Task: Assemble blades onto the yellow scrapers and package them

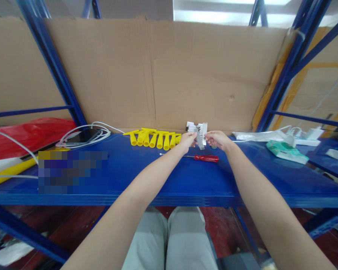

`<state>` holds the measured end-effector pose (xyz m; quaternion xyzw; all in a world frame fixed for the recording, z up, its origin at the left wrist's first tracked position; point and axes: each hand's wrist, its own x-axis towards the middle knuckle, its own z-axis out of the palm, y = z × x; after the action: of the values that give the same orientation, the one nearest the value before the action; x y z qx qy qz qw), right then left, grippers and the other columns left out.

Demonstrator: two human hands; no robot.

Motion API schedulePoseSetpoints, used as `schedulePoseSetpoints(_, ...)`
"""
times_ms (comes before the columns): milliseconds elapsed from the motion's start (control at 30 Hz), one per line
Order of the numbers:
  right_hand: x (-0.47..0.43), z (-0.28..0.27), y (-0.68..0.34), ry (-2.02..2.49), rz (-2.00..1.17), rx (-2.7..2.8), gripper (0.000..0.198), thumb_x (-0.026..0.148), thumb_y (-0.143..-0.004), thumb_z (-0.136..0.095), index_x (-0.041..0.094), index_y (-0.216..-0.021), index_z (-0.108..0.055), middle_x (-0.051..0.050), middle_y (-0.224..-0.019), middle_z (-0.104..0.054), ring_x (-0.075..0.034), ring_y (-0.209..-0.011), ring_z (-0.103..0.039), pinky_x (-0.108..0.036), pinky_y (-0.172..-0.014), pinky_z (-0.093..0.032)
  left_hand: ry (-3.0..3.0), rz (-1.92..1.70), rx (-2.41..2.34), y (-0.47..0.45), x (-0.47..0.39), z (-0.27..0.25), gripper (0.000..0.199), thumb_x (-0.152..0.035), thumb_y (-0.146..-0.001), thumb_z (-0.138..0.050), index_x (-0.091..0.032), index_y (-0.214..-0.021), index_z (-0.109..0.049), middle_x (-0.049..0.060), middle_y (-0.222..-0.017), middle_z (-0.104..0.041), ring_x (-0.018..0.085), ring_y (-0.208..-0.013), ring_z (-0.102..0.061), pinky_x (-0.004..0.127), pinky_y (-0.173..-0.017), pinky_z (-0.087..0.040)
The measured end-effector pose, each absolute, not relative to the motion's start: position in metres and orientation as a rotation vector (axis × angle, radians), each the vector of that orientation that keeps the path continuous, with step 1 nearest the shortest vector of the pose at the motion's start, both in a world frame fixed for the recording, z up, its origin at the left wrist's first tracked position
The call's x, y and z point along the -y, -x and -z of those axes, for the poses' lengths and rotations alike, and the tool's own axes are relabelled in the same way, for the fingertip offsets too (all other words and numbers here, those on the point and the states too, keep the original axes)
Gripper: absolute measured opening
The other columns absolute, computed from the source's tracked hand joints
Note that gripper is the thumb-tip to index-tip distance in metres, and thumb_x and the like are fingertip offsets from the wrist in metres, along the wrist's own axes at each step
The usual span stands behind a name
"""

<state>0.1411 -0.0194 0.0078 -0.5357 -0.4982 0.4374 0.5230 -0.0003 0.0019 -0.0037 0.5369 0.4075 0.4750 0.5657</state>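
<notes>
My left hand (189, 140) is closed, its thumb and fingers pinching a narrow grey flat strip (199, 141) that hangs at a slant. Close by on the right, my right hand (217, 139) pinches the edge of a pale flat strip (205, 129), held upright. What the strips are, I cannot make out. Just behind the fingers lie small white pieces (190, 126), partly hidden. A screwdriver (206, 158) with a red handle lies below both hands, its shaft pointing left. Left of my hands stand several yellow T-shaped plastic handles (159, 140) in a row.
The blue shelf top (146, 180) has a cardboard sheet (186, 75) behind it. White cables (101, 133) and a red bag (36, 131) lie at left. A green-and-white packet (287, 152) and a power strip (308, 141) sit at right.
</notes>
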Motion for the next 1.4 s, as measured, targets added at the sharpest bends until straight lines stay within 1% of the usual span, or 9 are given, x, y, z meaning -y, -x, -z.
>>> schedulePoseSetpoints(100,0.019,-0.011,-0.142,1.22,-1.066,1.08,0.016,0.0,-0.074,-0.051,0.014,-0.07,-0.057,-0.004,-0.061,-0.065,-0.01,-0.051,-0.057,-0.021,-0.052,-0.044,-1.247,-1.09,-0.991,0.001,0.001,0.002,0.024,-0.019,-0.092,-0.046,-0.014,-0.07,-0.055,-0.004,-0.054,-0.05,0.004,-0.041,-0.048,0.016,-0.044,-0.034)
schedulePoseSetpoints(200,0.016,-0.011,-0.145,1.137,-1.139,1.056,0.016,0.002,-0.075,-0.05,0.014,-0.077,-0.061,-0.005,-0.068,-0.068,-0.012,-0.058,-0.06,-0.023,-0.057,-0.047,-1.247,-1.072,-1.004,0.002,0.002,0.0,0.024,-0.02,-0.092,-0.046,-0.014,-0.07,-0.054,-0.004,-0.054,-0.051,0.004,-0.04,-0.048,0.016,-0.043,-0.034)
schedulePoseSetpoints(433,0.014,-0.008,-0.145,1.181,-1.009,1.158,0.012,0.005,-0.07,-0.058,0.016,-0.074,-0.06,0.0,-0.065,-0.063,-0.009,-0.054,-0.052,-0.019,-0.048,-0.039,-1.28,-1.046,-1.019,0.002,0.003,0.001,0.022,-0.019,-0.091,-0.048,-0.015,-0.071,-0.055,-0.004,-0.055,-0.052,0.004,-0.041,-0.048,0.015,-0.043,-0.035)
schedulePoseSetpoints(600,0.016,-0.005,-0.143,1.185,-0.998,1.134,0.027,-0.001,-0.064,-0.06,0.019,-0.08,-0.051,0.005,-0.055,-0.053,-0.007,-0.046,-0.047,-0.018,-0.044,-0.036,-1.281,-1.058,-1.019,0.003,0.004,-0.001,0.021,-0.014,-0.089,-0.05,-0.015,-0.069,-0.052,-0.004,-0.054,-0.05,0.005,-0.042,-0.048,0.017,-0.046,-0.035)
schedulePoseSetpoints(767,0.015,-0.006,-0.145,1.192,-0.927,0.974,0.054,-0.004,-0.064,-0.056,0.024,-0.108,-0.044,0.008,-0.057,-0.053,-0.008,-0.047,-0.053,-0.018,-0.047,-0.045,-1.227,-1.066,-1.002,0.004,0.006,-0.003,0.021,-0.011,-0.088,-0.05,-0.016,-0.067,-0.048,-0.005,-0.053,-0.05,0.005,-0.041,-0.049,0.018,-0.048,-0.037)
schedulePoseSetpoints(833,0.014,-0.006,-0.146,1.207,-0.908,0.933,0.057,-0.004,-0.064,-0.057,0.025,-0.112,-0.044,0.009,-0.057,-0.054,-0.009,-0.048,-0.055,-0.019,-0.049,-0.047,-1.209,-1.061,-0.974,0.005,0.005,-0.003,0.021,-0.01,-0.087,-0.05,-0.016,-0.067,-0.048,-0.004,-0.053,-0.052,0.006,-0.043,-0.051,0.019,-0.049,-0.038)
schedulePoseSetpoints(1033,0.006,-0.003,-0.144,1.196,-1.048,0.932,0.013,0.002,-0.074,-0.056,0.015,-0.076,-0.057,-0.001,-0.061,-0.063,-0.01,-0.054,-0.059,-0.02,-0.055,-0.049,-1.164,-1.055,-0.911,0.006,-0.002,0.0,0.016,-0.01,-0.086,-0.051,-0.015,-0.071,-0.049,0.001,-0.06,-0.062,0.008,-0.05,-0.059,0.018,-0.048,-0.039)
schedulePoseSetpoints(1233,0.002,0.0,-0.143,1.113,-1.23,0.949,0.017,0.002,-0.076,-0.053,0.016,-0.082,-0.062,-0.002,-0.074,-0.068,-0.009,-0.063,-0.06,-0.021,-0.061,-0.05,-1.09,-1.197,-0.91,0.006,-0.012,0.004,0.014,-0.01,-0.086,-0.053,-0.015,-0.075,-0.048,0.002,-0.066,-0.065,0.009,-0.059,-0.065,0.015,-0.049,-0.041)
schedulePoseSetpoints(1400,0.003,0.002,-0.143,1.048,-1.214,0.975,0.019,-0.001,-0.073,-0.053,0.017,-0.072,-0.059,0.001,-0.072,-0.065,-0.008,-0.066,-0.059,-0.021,-0.069,-0.05,-1.088,-1.226,-0.899,0.006,-0.012,0.004,0.015,-0.008,-0.086,-0.053,-0.015,-0.074,-0.046,0.004,-0.072,-0.067,0.011,-0.067,-0.068,0.015,-0.05,-0.042)
